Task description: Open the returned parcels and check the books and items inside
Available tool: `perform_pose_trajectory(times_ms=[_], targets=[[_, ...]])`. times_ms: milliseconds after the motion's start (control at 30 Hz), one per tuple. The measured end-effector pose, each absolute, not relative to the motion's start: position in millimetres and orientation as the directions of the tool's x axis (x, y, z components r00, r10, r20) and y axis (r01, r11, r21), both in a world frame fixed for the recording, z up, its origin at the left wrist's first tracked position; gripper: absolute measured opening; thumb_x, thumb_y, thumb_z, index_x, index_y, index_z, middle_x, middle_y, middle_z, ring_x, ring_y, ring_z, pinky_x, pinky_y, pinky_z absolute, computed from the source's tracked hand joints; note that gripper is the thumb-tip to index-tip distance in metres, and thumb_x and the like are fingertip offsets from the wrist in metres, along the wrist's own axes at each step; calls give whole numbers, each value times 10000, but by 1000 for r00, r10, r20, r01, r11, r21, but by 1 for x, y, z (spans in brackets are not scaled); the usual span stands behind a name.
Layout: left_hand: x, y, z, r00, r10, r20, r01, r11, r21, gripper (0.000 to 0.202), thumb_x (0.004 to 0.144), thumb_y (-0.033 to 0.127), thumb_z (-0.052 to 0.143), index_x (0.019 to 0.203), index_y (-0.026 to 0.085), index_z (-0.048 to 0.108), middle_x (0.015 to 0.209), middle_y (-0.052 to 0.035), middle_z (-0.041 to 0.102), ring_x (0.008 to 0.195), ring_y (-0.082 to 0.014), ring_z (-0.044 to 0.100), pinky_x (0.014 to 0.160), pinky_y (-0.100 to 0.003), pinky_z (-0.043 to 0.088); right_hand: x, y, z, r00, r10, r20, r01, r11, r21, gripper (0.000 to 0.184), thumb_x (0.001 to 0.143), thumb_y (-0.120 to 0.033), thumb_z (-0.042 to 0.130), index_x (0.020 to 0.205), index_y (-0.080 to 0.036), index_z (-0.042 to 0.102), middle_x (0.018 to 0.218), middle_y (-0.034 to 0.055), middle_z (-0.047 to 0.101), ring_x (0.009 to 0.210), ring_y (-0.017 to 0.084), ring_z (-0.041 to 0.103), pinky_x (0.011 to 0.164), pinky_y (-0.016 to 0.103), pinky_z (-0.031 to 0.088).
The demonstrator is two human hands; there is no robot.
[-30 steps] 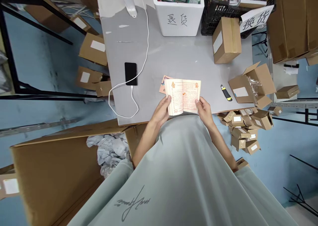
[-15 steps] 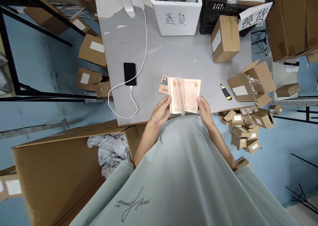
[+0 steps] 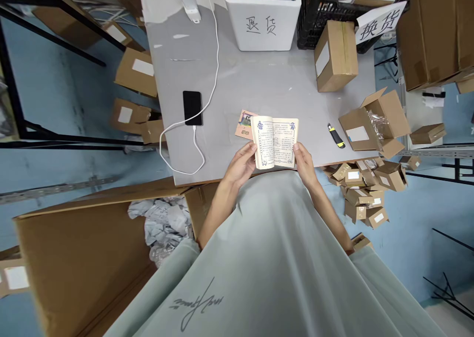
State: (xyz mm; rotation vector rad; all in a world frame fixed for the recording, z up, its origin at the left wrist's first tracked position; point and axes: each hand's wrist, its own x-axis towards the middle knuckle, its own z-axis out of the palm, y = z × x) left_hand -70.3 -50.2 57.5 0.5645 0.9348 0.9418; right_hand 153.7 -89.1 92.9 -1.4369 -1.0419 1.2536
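Open booklet [image 3: 276, 142] held over the near edge of the grey table [image 3: 259, 85], pages up, blue-bordered print on both. Left hand [image 3: 242, 163] clamped on its left edge, thumb on the page; right hand [image 3: 304, 160] clamped on its right edge the same way. Can't tell if the booklet rests on the table.

A colourful card [image 3: 243, 125] lies flat on the table, partly under the booklet's far left corner.

Table surface: matte grey, scuffed, white patches at the far left.
- Black phone [image 3: 192, 107] lies face up on the left, plugged into a white cable [image 3: 213, 75] that loops off the near edge and runs up to a white power strip [image 3: 188, 1].
- White bin [image 3: 264, 23] with 2 handwritten characters stands at the far edge, a black crate [image 3: 313, 18] just beside it, a paper sign [image 3: 381, 23] hung on the crate.
- Closed carton [image 3: 336, 56] stands at the far right.
- Open carton [image 3: 374, 122] sits on the right edge with clear wrap inside.
- Black-and-yellow utility knife [image 3: 336, 135] lies between booklet and open carton.

Room:
- Blue floor [image 3: 55, 174].
- A heap of small labelled cartons [image 3: 365, 191] under the table's right corner.
- More labelled boxes [image 3: 135, 70] on the floor left of the table.
- 1 large carton [image 3: 85, 263] near left with crumpled wrap [image 3: 163, 223] beside it.
- Black rack frame [image 3: 17, 105] at far left
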Motion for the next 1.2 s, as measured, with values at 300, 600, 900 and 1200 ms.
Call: perform_pose_trajectory(times_ms=[300,600,900,1200], targets=[[-58,-61,64,270,926,-264,-82,295,952,659,920,755,862,1342,250,830,1622,-146,700,1574,-376,609,1282,-485,525,147,-88,75,47,975,-218,-62,-215,-975,774,975,-876,690,1436,-255,661,1458,134,796,1386,327,745,1206,480,612],[-57,-68,73,161,945,-284,-326,322,889,618,903,646,934,1372,268,798,1296,-122,848,1219,-289,800,1121,-451,622,153,-87,63,98,852,-515,-332,-459,-824,304,933,-515,688,1071,-244,692,932,29,796,906,237,756,843,345,656],[-42,-50,77,428,826,-366,-316,516,796,653,748,556,1079,1255,218,845,1077,-86,856,904,-194,780,925,-337,646,133,-88,87,-435,698,-569,-495,-713,-497,319,1083,-442,631,834,-243,648,633,-58,467,482,114,344,497,268,405],[-41,-32,79,233,886,-401,-345,461,817,654,689,539,1085,1184,208,816,1146,-86,847,1064,-267,810,830,-340,701,183,-93,88,4,803,-596,-381,-550,-744,483,930,-714,802,1096,-263,757,1053,48,849,1053,273,795,930,419,667]])
